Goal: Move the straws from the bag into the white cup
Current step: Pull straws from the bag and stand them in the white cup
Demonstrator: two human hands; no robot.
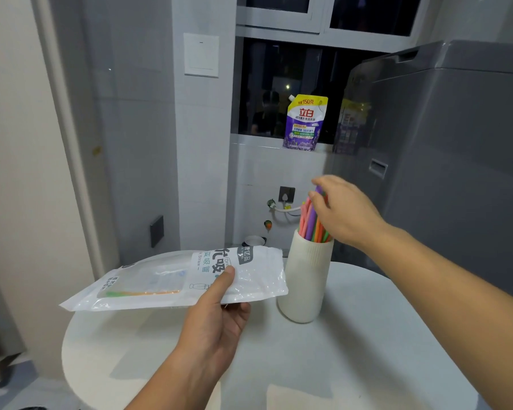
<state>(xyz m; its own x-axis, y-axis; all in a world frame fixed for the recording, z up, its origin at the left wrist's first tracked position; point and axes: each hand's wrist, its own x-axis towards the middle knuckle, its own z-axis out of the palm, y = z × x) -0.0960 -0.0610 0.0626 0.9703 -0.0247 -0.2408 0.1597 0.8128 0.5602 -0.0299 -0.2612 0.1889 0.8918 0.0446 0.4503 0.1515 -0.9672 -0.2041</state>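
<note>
Currently the right grip [341, 214] pinches colourful plastic straws [310, 220] standing in the ribbed white cup [305, 279] below it; a sideways tug could topple it. Beside it, the left grip [216, 318] pinches the clear plastic bag [172, 279].

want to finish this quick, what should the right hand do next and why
Probably the right hand should let go of the straws it pinches: they stand in the white cup, and the bag in the left hand has an orange straw left to fetch.
</note>
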